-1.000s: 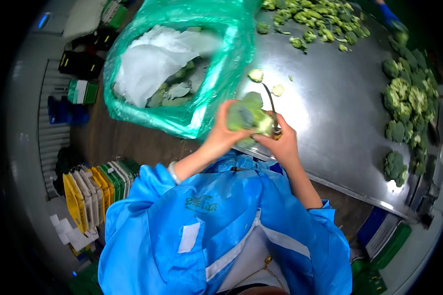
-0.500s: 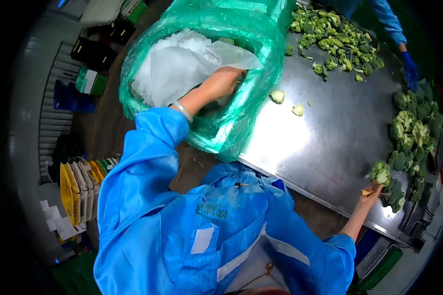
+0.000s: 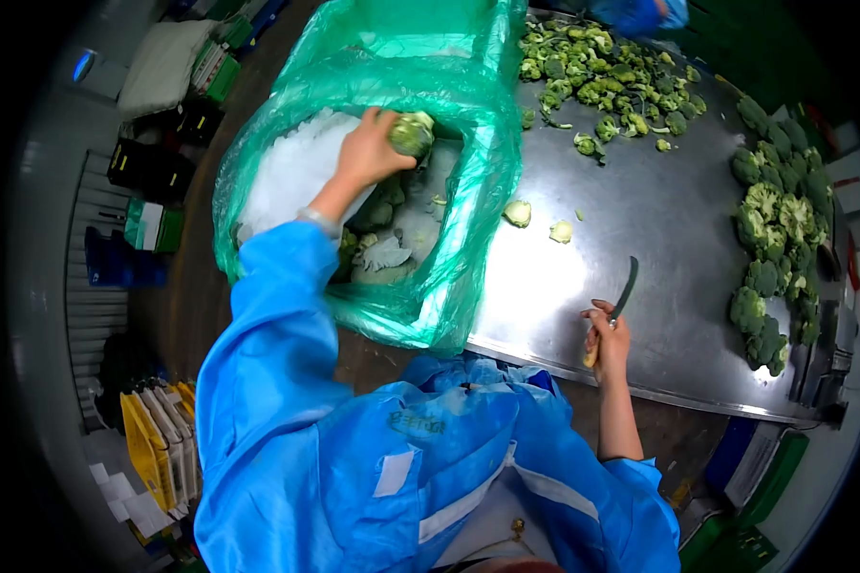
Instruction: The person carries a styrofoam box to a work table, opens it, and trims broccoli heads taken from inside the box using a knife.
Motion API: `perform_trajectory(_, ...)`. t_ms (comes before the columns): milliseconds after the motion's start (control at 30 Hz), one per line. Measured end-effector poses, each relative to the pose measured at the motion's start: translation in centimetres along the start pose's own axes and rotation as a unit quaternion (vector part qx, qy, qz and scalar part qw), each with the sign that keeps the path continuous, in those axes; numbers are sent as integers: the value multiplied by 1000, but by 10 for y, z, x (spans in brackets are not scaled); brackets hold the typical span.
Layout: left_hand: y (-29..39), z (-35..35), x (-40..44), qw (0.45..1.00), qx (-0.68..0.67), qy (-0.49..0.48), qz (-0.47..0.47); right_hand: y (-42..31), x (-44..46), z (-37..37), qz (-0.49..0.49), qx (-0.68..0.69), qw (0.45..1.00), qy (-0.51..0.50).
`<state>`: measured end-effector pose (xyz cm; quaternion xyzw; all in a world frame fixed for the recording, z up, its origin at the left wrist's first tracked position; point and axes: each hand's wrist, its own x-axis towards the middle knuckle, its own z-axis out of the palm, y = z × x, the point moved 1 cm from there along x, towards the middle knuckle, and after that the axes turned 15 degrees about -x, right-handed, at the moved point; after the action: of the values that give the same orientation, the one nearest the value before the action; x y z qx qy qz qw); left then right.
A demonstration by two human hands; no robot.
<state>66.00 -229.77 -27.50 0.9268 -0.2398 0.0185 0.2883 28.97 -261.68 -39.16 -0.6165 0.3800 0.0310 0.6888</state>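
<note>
ok so the left hand (image 3: 361, 155) hides the left side of the broccoli (image 3: 413, 135). Right hand (image 3: 610, 346) covers part of the knife (image 3: 629, 285) handle. Jacket lettering (image 3: 417, 423)? Too smudgy to read. Far side, a co-worker's glove (image 3: 629, 16) is just blur, arm cut off up top.

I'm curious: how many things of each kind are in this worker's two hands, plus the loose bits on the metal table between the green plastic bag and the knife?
Broccoli head, in the left hand: 1
Curved knife, in the right hand: 1
Pale cut pieces: 2
Tiny green scrap: 1
Total: 5
</note>
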Motion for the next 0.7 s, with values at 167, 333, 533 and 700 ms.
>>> perform_trajectory(167, 39, -76, -62, 867, -489, -30, -87, -42, -23, 24, -268, -283, 920, 34)
perform_trajectory(333, 86, -55, -149, 856, -491, -160, -31, -122, -50, 55, -590, -415, 693, 27)
perform_trajectory(533, 131, -10, -216, 862, -447, -235, -46, -125, -56, 68, -596, -551, 578, -82)
perform_trajectory(700, 142, 7, -247, 870, -433, -230, -53, -68, -47, 51, -494, -565, 642, -154)
